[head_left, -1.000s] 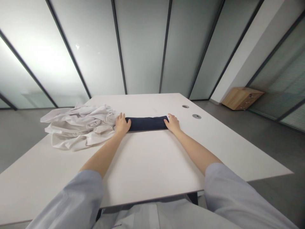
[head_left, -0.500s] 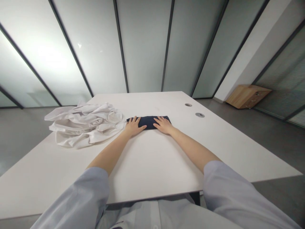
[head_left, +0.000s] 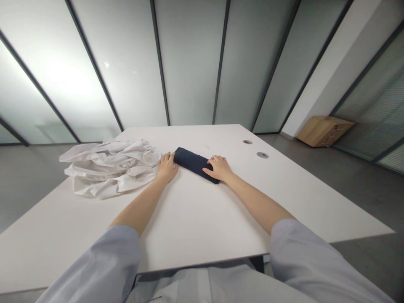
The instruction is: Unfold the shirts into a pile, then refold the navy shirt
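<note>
A dark navy folded cloth (head_left: 192, 163) lies slantwise on the white table, its left end farther from me and its right end nearer. My right hand (head_left: 220, 168) grips that nearer end, thumb along the front and fingers curled over the top. Beside the far left end rests my left hand (head_left: 167, 168), open, its fingers stretched forward; whether the fingertips touch the navy cloth I cannot tell. Close to the left of that hand is a heap of crumpled white fabric (head_left: 116, 166).
The white table (head_left: 202, 227) stretches away on all sides of the cloth. Two round cable holes, one a grey grommet (head_left: 262, 155), sit at its right. A wooden cabinet (head_left: 325, 130) stands on the floor beyond, near frosted glass panels (head_left: 189, 63).
The navy cloth has turned from lying straight across to slanting, its right end coming toward me. My left hand has come off its top and shifted left; my right hand now grips its end.
</note>
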Demonstrator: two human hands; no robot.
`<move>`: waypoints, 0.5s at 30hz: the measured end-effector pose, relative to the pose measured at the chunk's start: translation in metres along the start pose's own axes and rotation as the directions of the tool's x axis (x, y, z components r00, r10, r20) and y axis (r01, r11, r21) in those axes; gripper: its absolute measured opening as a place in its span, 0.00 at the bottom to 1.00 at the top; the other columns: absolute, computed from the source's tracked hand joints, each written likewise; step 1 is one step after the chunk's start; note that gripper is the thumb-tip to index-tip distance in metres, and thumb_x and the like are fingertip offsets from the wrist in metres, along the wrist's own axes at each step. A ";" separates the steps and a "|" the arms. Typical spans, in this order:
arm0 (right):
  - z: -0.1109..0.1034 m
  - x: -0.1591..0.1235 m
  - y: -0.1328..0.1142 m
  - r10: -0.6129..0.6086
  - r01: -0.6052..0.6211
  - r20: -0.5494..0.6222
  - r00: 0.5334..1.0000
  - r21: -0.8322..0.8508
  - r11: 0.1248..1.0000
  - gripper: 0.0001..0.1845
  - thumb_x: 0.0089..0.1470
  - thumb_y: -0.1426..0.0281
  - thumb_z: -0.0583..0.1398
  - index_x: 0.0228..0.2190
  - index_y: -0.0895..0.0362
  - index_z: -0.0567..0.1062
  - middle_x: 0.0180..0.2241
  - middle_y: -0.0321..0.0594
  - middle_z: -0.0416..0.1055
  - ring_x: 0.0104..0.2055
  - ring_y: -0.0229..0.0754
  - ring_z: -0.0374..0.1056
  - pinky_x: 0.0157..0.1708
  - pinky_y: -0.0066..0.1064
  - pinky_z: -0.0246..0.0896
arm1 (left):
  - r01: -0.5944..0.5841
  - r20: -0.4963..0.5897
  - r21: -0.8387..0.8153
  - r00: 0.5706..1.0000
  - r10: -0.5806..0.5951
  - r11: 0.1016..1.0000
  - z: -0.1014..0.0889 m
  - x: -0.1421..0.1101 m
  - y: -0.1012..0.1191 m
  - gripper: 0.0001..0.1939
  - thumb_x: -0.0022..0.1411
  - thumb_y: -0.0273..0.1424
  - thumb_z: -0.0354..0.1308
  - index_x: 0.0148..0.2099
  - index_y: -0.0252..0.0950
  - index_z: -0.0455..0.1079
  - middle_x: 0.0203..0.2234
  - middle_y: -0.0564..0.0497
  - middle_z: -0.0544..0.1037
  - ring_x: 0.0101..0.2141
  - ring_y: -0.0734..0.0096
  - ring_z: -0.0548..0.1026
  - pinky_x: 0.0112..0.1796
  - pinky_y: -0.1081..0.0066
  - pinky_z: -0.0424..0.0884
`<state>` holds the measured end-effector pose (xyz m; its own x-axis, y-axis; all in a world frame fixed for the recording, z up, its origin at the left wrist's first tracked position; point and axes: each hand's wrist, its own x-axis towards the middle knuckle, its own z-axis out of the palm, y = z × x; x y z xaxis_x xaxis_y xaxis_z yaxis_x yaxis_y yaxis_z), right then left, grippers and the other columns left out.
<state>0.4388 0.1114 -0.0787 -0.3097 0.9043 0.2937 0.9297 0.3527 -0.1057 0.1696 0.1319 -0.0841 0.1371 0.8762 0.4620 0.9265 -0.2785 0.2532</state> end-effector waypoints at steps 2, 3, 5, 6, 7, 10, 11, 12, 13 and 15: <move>0.001 -0.001 -0.001 -0.086 0.086 0.012 0.996 0.023 0.996 0.35 0.57 0.48 0.55 0.58 0.54 0.67 0.64 0.51 0.54 0.65 0.57 0.50 0.61 0.47 0.44 | 0.031 -0.027 -0.016 0.999 -0.031 0.999 -0.002 0.000 0.001 0.31 0.60 0.32 0.53 0.65 0.37 0.56 0.62 0.40 0.62 0.61 0.51 0.59 0.59 0.56 0.57; 0.003 -0.002 -0.001 -0.118 0.116 0.043 0.992 0.041 0.992 0.37 0.56 0.48 0.56 0.61 0.53 0.63 0.66 0.49 0.50 0.66 0.58 0.47 0.62 0.47 0.43 | 0.037 -0.030 -0.026 0.999 -0.038 0.999 -0.002 0.000 0.001 0.31 0.60 0.33 0.53 0.65 0.36 0.57 0.61 0.40 0.62 0.61 0.51 0.59 0.59 0.56 0.57; 0.008 -0.002 -0.001 -0.139 0.129 0.122 0.983 0.083 0.988 0.39 0.56 0.48 0.56 0.64 0.51 0.58 0.68 0.46 0.45 0.68 0.58 0.43 0.63 0.48 0.42 | 0.038 -0.019 -0.043 0.999 -0.039 0.998 -0.002 0.000 0.001 0.31 0.60 0.33 0.53 0.64 0.35 0.57 0.61 0.39 0.63 0.60 0.50 0.60 0.59 0.55 0.56; 0.010 -0.002 -0.002 -0.135 0.121 0.156 0.978 0.100 0.988 0.40 0.55 0.48 0.56 0.64 0.49 0.57 0.68 0.44 0.44 0.68 0.58 0.42 0.63 0.49 0.42 | 0.036 -0.007 -0.050 0.999 -0.036 0.998 -0.001 0.000 0.000 0.30 0.59 0.33 0.53 0.64 0.34 0.57 0.61 0.38 0.63 0.60 0.49 0.60 0.58 0.55 0.57; 0.012 -0.002 -0.002 -0.127 0.108 0.179 0.976 0.109 0.988 0.40 0.56 0.48 0.56 0.64 0.48 0.57 0.68 0.44 0.43 0.68 0.58 0.42 0.63 0.49 0.43 | 0.032 0.005 -0.055 0.999 -0.031 0.998 -0.001 0.000 0.000 0.30 0.59 0.33 0.53 0.64 0.34 0.57 0.60 0.38 0.63 0.60 0.49 0.61 0.58 0.54 0.57; 0.015 -0.002 -0.004 -0.095 0.076 0.204 0.974 0.098 0.992 0.38 0.57 0.48 0.55 0.65 0.48 0.56 0.68 0.43 0.42 0.68 0.59 0.42 0.62 0.51 0.45 | 0.022 0.026 -0.057 0.999 -0.020 0.998 0.002 0.001 -0.002 0.30 0.59 0.33 0.53 0.63 0.33 0.58 0.59 0.38 0.64 0.59 0.49 0.62 0.58 0.54 0.58; 0.016 -0.002 -0.004 -0.084 0.066 0.205 0.975 0.091 0.994 0.38 0.57 0.49 0.55 0.65 0.47 0.56 0.69 0.43 0.41 0.68 0.60 0.42 0.62 0.51 0.46 | 0.023 0.029 -0.054 0.999 -0.021 0.998 0.003 0.001 -0.003 0.30 0.59 0.33 0.53 0.63 0.32 0.58 0.59 0.37 0.65 0.59 0.49 0.62 0.58 0.55 0.58; 0.016 -0.001 -0.005 -0.071 0.054 0.205 0.976 0.086 0.995 0.38 0.58 0.49 0.54 0.65 0.47 0.56 0.69 0.43 0.41 0.68 0.60 0.42 0.61 0.52 0.46 | 0.025 0.033 -0.050 0.999 -0.023 0.998 0.004 0.002 -0.004 0.30 0.59 0.34 0.53 0.63 0.32 0.58 0.59 0.37 0.65 0.58 0.49 0.62 0.58 0.55 0.58; 0.016 -0.001 -0.004 -0.055 0.039 0.205 0.977 0.082 0.996 0.37 0.58 0.49 0.54 0.65 0.46 0.56 0.69 0.42 0.41 0.68 0.60 0.42 0.61 0.52 0.46 | 0.029 0.039 -0.045 0.999 -0.027 0.999 0.004 0.002 -0.005 0.31 0.59 0.34 0.54 0.63 0.31 0.58 0.59 0.37 0.65 0.58 0.49 0.63 0.58 0.55 0.58; 0.016 0.000 -0.003 -0.016 0.001 0.207 0.978 0.074 0.997 0.36 0.58 0.49 0.53 0.65 0.46 0.56 0.68 0.41 0.42 0.68 0.60 0.42 0.62 0.51 0.47 | 0.039 0.056 -0.032 0.998 -0.037 0.999 0.005 0.002 -0.006 0.31 0.58 0.34 0.54 0.63 0.32 0.58 0.58 0.37 0.65 0.58 0.49 0.63 0.57 0.56 0.59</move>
<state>0.4331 0.1147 -0.0941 -0.3591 0.9287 0.0921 0.9123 0.3701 -0.1751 0.1658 0.1374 -0.0889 0.1220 0.9068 0.4035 0.9194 -0.2564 0.2984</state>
